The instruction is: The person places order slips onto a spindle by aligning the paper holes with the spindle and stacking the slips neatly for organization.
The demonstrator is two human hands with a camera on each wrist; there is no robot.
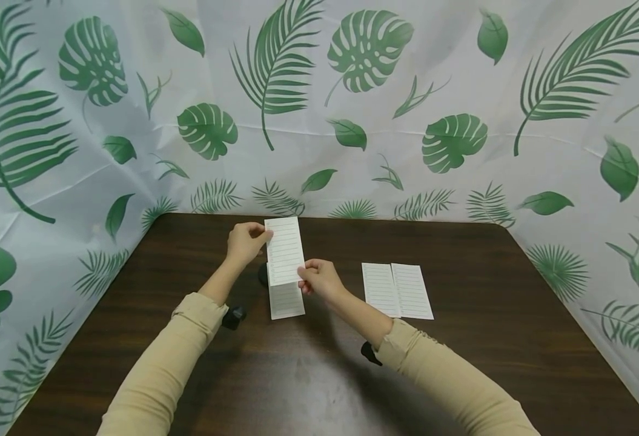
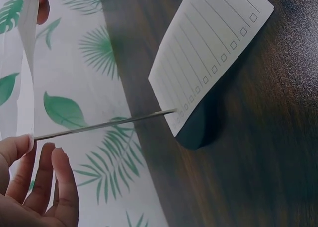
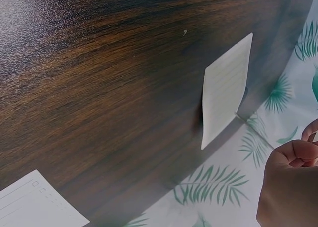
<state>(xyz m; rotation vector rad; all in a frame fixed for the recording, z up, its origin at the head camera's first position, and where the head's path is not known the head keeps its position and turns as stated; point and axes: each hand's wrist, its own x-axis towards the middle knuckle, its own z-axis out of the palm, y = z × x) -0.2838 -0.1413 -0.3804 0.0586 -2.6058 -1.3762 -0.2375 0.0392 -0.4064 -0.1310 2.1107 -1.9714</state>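
Observation:
Between both hands a lined white paper slip (image 1: 284, 251) with checkboxes is held up over the table. My left hand (image 1: 244, 243) pinches its upper left edge. Lower down, my right hand (image 1: 321, 278) grips the slip's right edge between thumb and fingers. A second lined slip (image 2: 208, 48) lies lower, on the black base (image 2: 191, 135) of a paper spike. The thin metal spike (image 2: 107, 123) rises from near that slip's end to the left fingertips at the held slip. In the right wrist view, the lower slip (image 3: 226, 93) appears edge-tilted above the dark tabletop.
Two more lined slips (image 1: 398, 290) lie side by side on the brown wooden table (image 1: 488, 363), right of the hands. Behind and beside the table hangs a white sheet (image 1: 297, 151) with green leaf prints. Black wrist devices (image 1: 234, 318) sit under the forearms.

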